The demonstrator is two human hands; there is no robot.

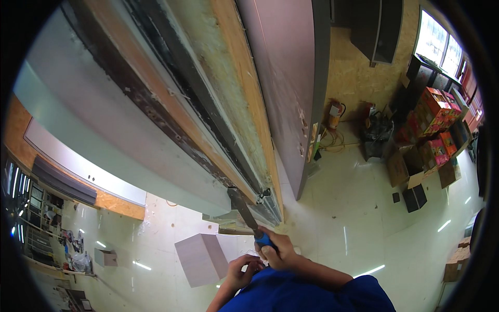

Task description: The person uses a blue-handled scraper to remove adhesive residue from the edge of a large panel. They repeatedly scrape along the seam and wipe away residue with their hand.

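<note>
My right hand [275,248] is wrapped round the blue handle of a long flat-bladed scraper [243,209]. The blade points up and to the left, its end at the lower part of a door frame edge [208,164] with dark, orange-brown and black strips. My left hand [243,271] is beside it, lower and to the left, close to my blue shirt. Its fingers are curled in; what they hold, if anything, is too small to tell. A small metal fitting [265,193] sits on the frame edge near the blade.
A pinkish door panel [288,93] stands right of the frame. Behind my left hand is a grey box-shaped block [200,260]. Far right are a fire extinguisher [335,113], open cardboard boxes [403,169] and colourful cartons [434,112]. A small box [105,258] lies on the floor at left.
</note>
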